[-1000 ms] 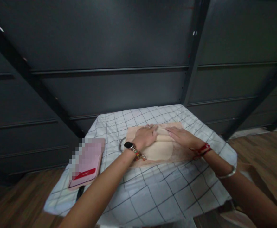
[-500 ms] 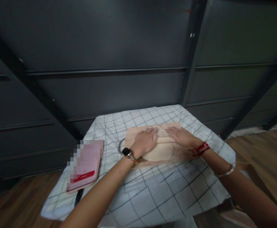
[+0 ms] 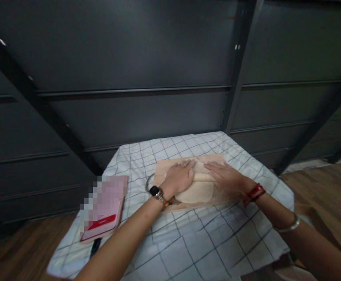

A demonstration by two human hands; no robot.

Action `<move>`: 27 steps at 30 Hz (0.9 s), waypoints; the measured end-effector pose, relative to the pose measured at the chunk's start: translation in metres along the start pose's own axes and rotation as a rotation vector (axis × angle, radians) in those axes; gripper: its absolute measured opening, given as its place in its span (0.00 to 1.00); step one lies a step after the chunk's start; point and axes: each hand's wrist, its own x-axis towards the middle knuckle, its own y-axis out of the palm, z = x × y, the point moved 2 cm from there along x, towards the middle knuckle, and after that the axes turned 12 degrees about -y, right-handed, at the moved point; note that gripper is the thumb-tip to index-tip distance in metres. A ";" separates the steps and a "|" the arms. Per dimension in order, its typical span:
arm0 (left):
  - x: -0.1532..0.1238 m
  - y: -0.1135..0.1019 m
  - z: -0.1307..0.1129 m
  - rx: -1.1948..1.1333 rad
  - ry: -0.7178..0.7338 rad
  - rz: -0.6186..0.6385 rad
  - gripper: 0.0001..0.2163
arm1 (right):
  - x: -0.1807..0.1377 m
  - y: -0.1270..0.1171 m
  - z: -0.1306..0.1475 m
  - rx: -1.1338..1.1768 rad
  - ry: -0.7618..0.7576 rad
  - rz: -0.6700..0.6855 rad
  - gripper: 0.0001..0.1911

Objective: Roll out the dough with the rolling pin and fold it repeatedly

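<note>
A flat, pale round of dough [image 3: 198, 192] lies on a light wooden board [image 3: 161, 166]. Across it runs a pale rolling pin [image 3: 202, 177], its ends hidden beneath my hands. My left hand [image 3: 180, 177] rests flat on the left part of the pin with its fingers stretched forward. On the right part, my right hand [image 3: 227, 175] lies palm down, fingers extended and pointing inward. Neither hand is wrapped round the pin. The board's surface looks dusted with flour near my right hand.
White checked cloth [image 3: 188, 238] covers the table. A pink phone or tablet [image 3: 112, 199], partly pixelated, lies at the left. A metal ring [image 3: 149, 182] shows at the board's left edge. Behind stands a dark metal panel wall [image 3: 141, 117]. Wooden floor [image 3: 328, 183] shows at the right.
The view has shifted slightly. My right hand has come a little nearer to me, and the rolling pin sits slightly nearer too. Both hands remain flat on it.
</note>
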 end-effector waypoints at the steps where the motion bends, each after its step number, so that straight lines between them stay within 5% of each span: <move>1: -0.004 0.001 0.000 -0.004 0.012 -0.008 0.23 | -0.003 0.001 0.003 -0.027 -0.018 -0.012 0.25; 8: 0.019 -0.007 -0.001 -0.014 -0.050 0.094 0.23 | 0.017 -0.007 -0.010 0.059 0.099 -0.014 0.25; 14: -0.009 -0.001 -0.002 -0.003 0.027 -0.026 0.23 | -0.004 -0.003 0.010 -0.013 -0.185 -0.038 0.24; 21: 0.017 -0.006 -0.002 -0.047 -0.056 0.052 0.22 | 0.026 -0.015 -0.003 0.124 0.034 -0.045 0.24; 27: -0.034 -0.005 -0.011 -0.011 0.013 -0.078 0.23 | -0.009 -0.009 0.030 0.051 -0.093 0.012 0.25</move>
